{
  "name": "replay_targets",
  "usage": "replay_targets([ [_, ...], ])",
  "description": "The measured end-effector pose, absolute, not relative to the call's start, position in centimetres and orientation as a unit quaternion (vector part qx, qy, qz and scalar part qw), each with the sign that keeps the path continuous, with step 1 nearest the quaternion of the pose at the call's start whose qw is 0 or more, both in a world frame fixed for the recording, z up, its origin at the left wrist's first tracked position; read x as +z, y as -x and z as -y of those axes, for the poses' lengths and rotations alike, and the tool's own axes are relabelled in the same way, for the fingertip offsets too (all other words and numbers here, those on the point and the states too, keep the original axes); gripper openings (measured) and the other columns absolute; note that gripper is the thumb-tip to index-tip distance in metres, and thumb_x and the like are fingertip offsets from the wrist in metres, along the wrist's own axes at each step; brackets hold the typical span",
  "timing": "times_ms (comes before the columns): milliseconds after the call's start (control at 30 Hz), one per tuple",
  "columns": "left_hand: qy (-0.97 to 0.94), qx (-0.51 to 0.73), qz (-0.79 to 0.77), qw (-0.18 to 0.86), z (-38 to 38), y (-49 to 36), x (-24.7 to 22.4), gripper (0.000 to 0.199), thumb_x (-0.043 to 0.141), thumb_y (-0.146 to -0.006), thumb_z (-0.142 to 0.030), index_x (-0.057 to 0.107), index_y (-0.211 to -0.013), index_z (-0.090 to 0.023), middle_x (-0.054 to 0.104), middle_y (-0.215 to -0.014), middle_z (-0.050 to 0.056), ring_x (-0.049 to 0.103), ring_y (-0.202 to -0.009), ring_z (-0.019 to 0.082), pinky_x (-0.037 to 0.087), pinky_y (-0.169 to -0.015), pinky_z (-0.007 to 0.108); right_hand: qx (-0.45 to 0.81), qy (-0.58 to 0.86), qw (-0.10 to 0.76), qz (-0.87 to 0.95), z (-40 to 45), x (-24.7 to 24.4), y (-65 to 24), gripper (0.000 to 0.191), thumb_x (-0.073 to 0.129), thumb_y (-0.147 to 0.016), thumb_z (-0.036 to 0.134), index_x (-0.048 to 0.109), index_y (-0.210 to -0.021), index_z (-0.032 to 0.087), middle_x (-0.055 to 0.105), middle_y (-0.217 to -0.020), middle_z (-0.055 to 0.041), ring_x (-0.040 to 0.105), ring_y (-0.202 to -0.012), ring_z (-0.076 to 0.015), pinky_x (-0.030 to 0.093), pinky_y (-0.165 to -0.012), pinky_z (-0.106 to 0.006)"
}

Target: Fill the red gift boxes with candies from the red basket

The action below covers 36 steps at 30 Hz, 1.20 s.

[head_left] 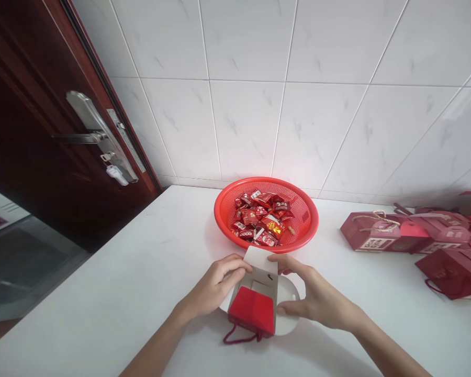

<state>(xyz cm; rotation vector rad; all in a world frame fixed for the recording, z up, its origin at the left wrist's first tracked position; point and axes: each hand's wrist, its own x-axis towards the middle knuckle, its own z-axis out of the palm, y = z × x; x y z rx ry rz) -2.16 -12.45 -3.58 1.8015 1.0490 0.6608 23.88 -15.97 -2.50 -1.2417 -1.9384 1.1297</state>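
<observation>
A small red gift box [253, 309] with its white lid flap raised and a dark red cord handle at its front rests over a round white plate [288, 324]. My left hand [222, 283] grips the box's upper left edge between thumb and fingers. On the other side, my right hand [314, 293] holds the box, its index finger at the raised flap and its thumb by the right wall. Just behind the box, a red perforated basket [302, 238] holds several red-wrapped candies [261, 217].
Several dark red gift boxes [371, 230] with cord handles stand at the right of the white table [141, 262]. A tiled wall [247, 115] rises behind it. At the left is a dark wooden door [35, 125] with a metal handle and keys.
</observation>
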Motion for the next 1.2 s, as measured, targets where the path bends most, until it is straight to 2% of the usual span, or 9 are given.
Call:
replay_targets([
  [133,-0.709,0.261,-0.432,0.493,12.5,2.2,-3.5,0.026,0.052,-0.09,-0.028,0.074,-0.102,-0.023,0.071,-0.109,0.005,0.066,-0.102,0.024,0.053,-0.092,0.033,0.445,0.46,0.274,0.718,15.8,-2.3,-23.9,0.074,0.082,-0.073,0.023,0.053,-0.142,0.028,0.068,-0.122,-0.0066,0.063,-0.118,-0.0265,0.057,-0.1,-0.042],
  [267,-0.718,0.256,-0.413,0.499,12.5,2.4,-3.3,0.027,0.064,-0.088,-0.039,0.072,-0.106,-0.022,0.07,-0.116,0.007,0.065,-0.109,0.026,0.05,-0.098,0.035,0.463,0.453,0.27,0.713,15.7,-2.2,-23.9,0.075,0.082,-0.073,0.021,0.052,-0.143,0.027,0.068,-0.121,-0.0061,0.064,-0.118,-0.0265,0.055,-0.101,-0.042],
  [400,-0.709,0.262,-0.433,0.491,12.5,2.2,-3.5,0.029,0.052,-0.096,-0.041,0.074,-0.103,-0.022,0.071,-0.111,0.007,0.066,-0.103,0.025,0.052,-0.093,0.034,0.462,0.441,0.283,0.715,15.7,-2.2,-23.9,0.074,0.081,-0.074,0.02,0.053,-0.142,0.028,0.07,-0.119,-0.0048,0.066,-0.114,-0.0256,0.056,-0.101,-0.042],
  [500,-0.71,0.258,-0.442,0.484,12.4,2.2,-3.5,0.023,0.057,-0.09,-0.032,0.073,-0.102,-0.022,0.071,-0.11,0.007,0.066,-0.101,0.024,0.053,-0.091,0.034,0.463,0.444,0.277,0.716,15.7,-2.2,-23.9,0.074,0.081,-0.074,0.02,0.053,-0.142,0.028,0.07,-0.118,-0.005,0.066,-0.115,-0.026,0.055,-0.102,-0.043],
  [600,-0.708,0.254,-0.408,0.517,12.2,2.6,-3.2,0.027,0.062,-0.084,-0.036,0.073,-0.105,-0.022,0.071,-0.113,0.007,0.065,-0.106,0.027,0.051,-0.095,0.037,0.471,0.453,0.263,0.71,15.7,-2.2,-23.9,0.077,0.082,-0.073,0.022,0.05,-0.144,0.028,0.068,-0.124,-0.0064,0.063,-0.119,-0.0275,0.054,-0.104,-0.045],
  [800,-0.741,0.204,-0.344,0.54,11.8,3.4,-2.8,0.065,0.083,-0.065,-0.058,0.068,-0.12,-0.025,0.065,-0.124,0.007,0.061,-0.117,0.034,0.048,-0.104,0.043,0.492,0.442,0.27,0.7,15.6,-2.3,-23.8,0.074,0.077,-0.074,0.018,0.048,-0.142,0.027,0.067,-0.124,-0.0062,0.062,-0.119,-0.0261,0.055,-0.1,-0.041],
  [967,-0.779,0.175,-0.329,0.504,11.9,3.6,-3.6,0.098,0.094,-0.049,-0.058,0.06,-0.137,-0.029,0.059,-0.138,0.009,0.056,-0.129,0.036,0.044,-0.112,0.046,0.487,0.442,0.275,0.701,15.5,-2.3,-24.0,0.072,0.076,-0.074,0.017,0.049,-0.14,0.028,0.067,-0.123,-0.0061,0.063,-0.119,-0.0268,0.057,-0.096,-0.041],
  [1100,-0.792,0.172,-0.338,0.478,12.2,3.8,-3.8,0.126,0.097,-0.047,-0.054,0.04,-0.157,-0.031,0.043,-0.159,0.013,0.042,-0.145,0.04,0.037,-0.119,0.051,0.467,0.454,0.273,0.707,15.5,-2.4,-24.3,0.073,0.08,-0.072,0.02,0.053,-0.139,0.029,0.067,-0.121,-0.0059,0.064,-0.116,-0.0277,0.059,-0.093,-0.041],
  [1200,-0.796,0.144,-0.353,0.471,12.4,3.9,-3.7,0.14,0.098,-0.046,-0.053,0.024,-0.163,-0.032,0.029,-0.168,0.013,0.029,-0.153,0.041,0.03,-0.122,0.055,0.463,0.459,0.263,0.712,15.5,-2.5,-24.4,0.076,0.08,-0.074,0.023,0.05,-0.143,0.03,0.064,-0.13,-0.0076,0.063,-0.118,-0.028,0.06,-0.089,-0.039],
])
